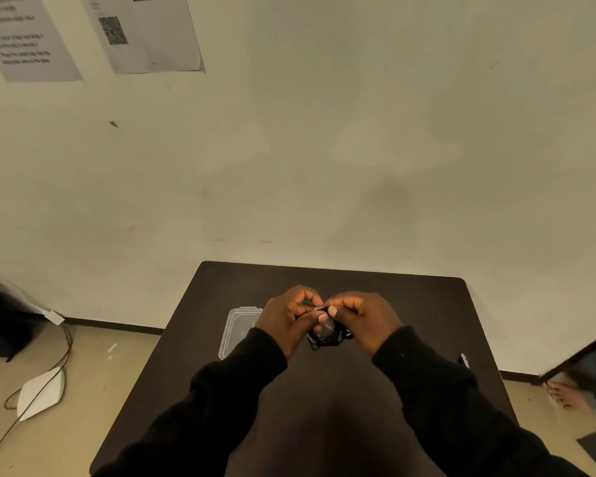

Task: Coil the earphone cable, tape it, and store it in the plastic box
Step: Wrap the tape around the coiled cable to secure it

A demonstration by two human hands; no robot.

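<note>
Earphone cable [327,337], black and coiled, hangs just under both hands above the dark worktop [324,390]. The left hand [284,320] and the right hand [365,320] meet, their fingers closed on a small piece of clear tape [319,308] between them. A clear plastic box [236,330] lies on the worktop at the left.

Dark table [324,390] pushed against a plain off-white wall [324,149]. Two printed sheets [145,29] taped up top-left of it, beige floor [83,390] w/ cables [62,356] to its left.
</note>
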